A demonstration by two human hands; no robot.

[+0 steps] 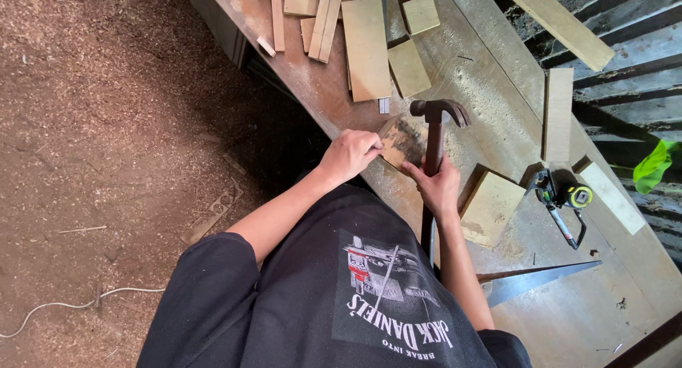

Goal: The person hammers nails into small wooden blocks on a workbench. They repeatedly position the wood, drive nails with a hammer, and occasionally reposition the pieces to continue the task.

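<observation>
My right hand (438, 189) grips the dark handle of a claw hammer (435, 130), whose head is raised over the workbench (497, 91). My left hand (349, 155) pinches the edge of a small worn wooden block (403, 142) lying on the bench just left of the hammer handle. Whether a nail sits between the fingers is too small to tell.
Several cut wooden boards (367, 48) lie at the bench's far end. A square wood piece (490, 206), a tape measure (577, 196) and a metal square blade (540, 281) lie to the right. The floor (106, 126) at left is covered in sawdust, with a white cord (64, 305).
</observation>
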